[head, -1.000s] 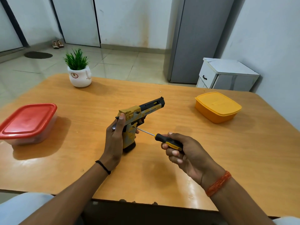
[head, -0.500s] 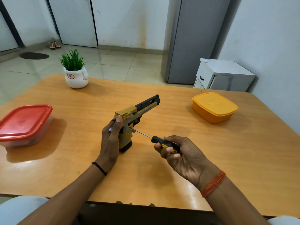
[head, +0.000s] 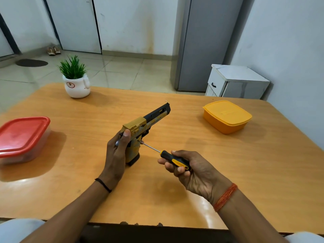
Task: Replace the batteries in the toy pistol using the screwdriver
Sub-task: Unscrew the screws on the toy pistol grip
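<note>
At the centre of the frame the toy pistol stands upright with the base of its grip on the wooden table, its black-and-yellow barrel angled toward the upper right. The left hand wraps round the back of the grip from the left side, thumb pressed against the rear of the yellow slide. Just right of centre, the right hand has its fingers curled round the black-and-yellow handle of the screwdriver, whose thin metal shaft runs up and to the left until its tip meets the side of the pistol just below the trigger area. The 2 hands are apart, joined only through the tool and the toy. A dark band circles the left wrist and an orange thread band the right. At the left edge of the frame sits a clear container with a red lid; at the right, a closed yellow container; toward the upper left, a white pot holding a green plant. Beyond the table, in the upper right, a white cabinet stands against the wall on the tiled floor.
</note>
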